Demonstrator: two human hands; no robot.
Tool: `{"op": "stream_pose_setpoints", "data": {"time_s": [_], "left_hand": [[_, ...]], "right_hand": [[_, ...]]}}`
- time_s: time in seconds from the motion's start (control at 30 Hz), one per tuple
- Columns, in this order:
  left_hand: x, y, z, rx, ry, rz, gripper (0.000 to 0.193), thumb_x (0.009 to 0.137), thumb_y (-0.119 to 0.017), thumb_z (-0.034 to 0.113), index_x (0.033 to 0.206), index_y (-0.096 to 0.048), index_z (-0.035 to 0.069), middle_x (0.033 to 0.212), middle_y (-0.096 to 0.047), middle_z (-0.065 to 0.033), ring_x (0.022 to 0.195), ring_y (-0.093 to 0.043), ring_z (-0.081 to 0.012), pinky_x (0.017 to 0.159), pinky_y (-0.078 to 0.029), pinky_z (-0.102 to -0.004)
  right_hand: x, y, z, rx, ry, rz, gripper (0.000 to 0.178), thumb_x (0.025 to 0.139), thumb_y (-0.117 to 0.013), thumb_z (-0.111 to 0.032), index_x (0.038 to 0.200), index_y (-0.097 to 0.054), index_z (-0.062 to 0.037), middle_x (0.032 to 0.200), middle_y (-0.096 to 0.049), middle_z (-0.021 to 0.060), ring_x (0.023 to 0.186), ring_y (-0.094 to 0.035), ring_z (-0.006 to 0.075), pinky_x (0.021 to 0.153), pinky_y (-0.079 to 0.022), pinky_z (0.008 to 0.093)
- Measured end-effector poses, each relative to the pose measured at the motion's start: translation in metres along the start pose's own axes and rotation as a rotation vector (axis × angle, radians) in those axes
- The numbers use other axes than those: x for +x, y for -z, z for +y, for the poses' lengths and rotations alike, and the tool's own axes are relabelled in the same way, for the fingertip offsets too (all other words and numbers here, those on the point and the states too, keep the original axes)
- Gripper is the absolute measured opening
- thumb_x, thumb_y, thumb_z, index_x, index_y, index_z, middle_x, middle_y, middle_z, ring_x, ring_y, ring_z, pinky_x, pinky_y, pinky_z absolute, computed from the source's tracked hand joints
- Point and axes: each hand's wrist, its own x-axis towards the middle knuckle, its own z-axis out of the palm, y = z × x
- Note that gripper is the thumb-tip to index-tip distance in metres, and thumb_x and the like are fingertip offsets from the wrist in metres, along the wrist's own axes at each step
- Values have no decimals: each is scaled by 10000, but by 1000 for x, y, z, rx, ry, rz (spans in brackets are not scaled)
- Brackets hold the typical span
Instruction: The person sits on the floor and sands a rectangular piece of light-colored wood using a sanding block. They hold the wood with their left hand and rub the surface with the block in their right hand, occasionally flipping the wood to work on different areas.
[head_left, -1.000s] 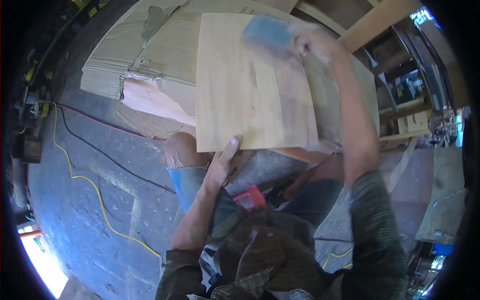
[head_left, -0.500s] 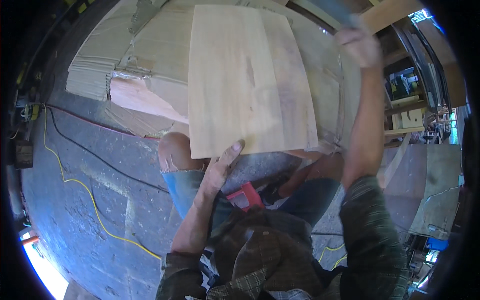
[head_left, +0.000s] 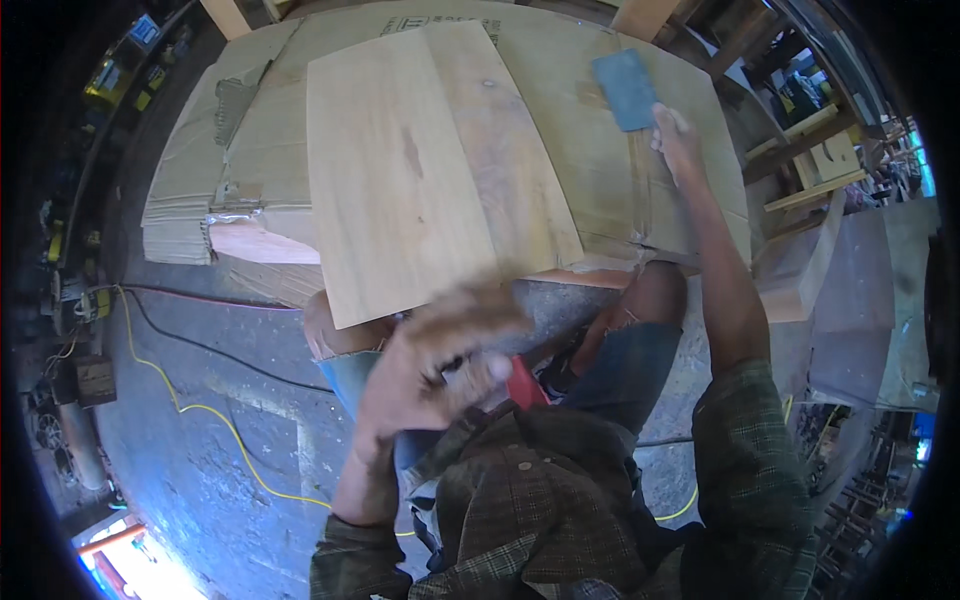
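A pale wooden panel [head_left: 410,170], made of joined boards with a darker strip along its right side, lies slightly turned on a cardboard-covered surface [head_left: 570,60]. My left hand [head_left: 440,350], blurred by motion, is raised at the panel's near edge. Its fingers are bent but apart from the thumb, and nothing shows between them. My right hand [head_left: 678,140] is to the right of the panel, over the cardboard. Pinched at its corner is a flat blue-grey rectangle of sandpaper [head_left: 623,90].
Below the surface, a red object [head_left: 525,385] sits on the floor between my legs, partly hidden. A yellow cord [head_left: 225,420] and a dark cable [head_left: 220,350] run over the floor at left. Wooden shelving [head_left: 815,190] stands at right; cluttered shelves [head_left: 110,90] line the left.
My left hand has let go of the panel's near edge and lifted. The panel now sits turned and farther left in view. My right hand, with the sandpaper, has come down toward the cardboard.
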Motion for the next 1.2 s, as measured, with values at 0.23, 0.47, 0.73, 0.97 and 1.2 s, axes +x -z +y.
{"op": "stream_pose_setpoints", "data": {"time_s": [0.23,0.47,0.73,0.97,1.2], "left_hand": [[62,31,-66,1083,258,-2,563,972,-399,445,1451,-341,154,1527,-241,-145,1409,-218,-356,1124,-181,-537],[178,121,-183,1455,375,116,400,968,-395,374,1342,-449,240,1489,-293,-128,1344,-287,-398,1010,-278,-670],[131,-40,-91,1025,27,128,619,951,-448,404,1455,-312,71,1505,-268,-199,1407,-222,-362,1130,-167,-546],[86,1,-69,994,121,-78,600,974,-407,424,1480,-280,128,1534,-257,-110,1424,-202,-315,1151,-125,-505],[112,214,-241,1670,394,99,517,974,-376,401,1436,-337,174,1506,-259,-200,1372,-240,-452,1082,-228,-608]], "right_hand": [[-18,-7,8,263,35,64,322,960,-550,-323,879,-622,-19,653,-467,-36,594,-437,57,555,-375,226],[-17,-6,12,107,25,72,399,935,-558,-393,889,-630,-4,676,-516,-2,629,-500,87,618,-434,252],[-9,3,22,198,-3,119,457,910,-594,-419,988,-639,29,727,-550,21,661,-523,87,633,-477,255],[-14,1,13,125,-14,85,419,924,-580,-392,1008,-664,9,716,-553,20,678,-529,93,669,-467,252],[-26,-14,-2,98,-1,109,361,950,-545,-328,974,-663,12,747,-622,48,671,-536,93,669,-449,250]]}}
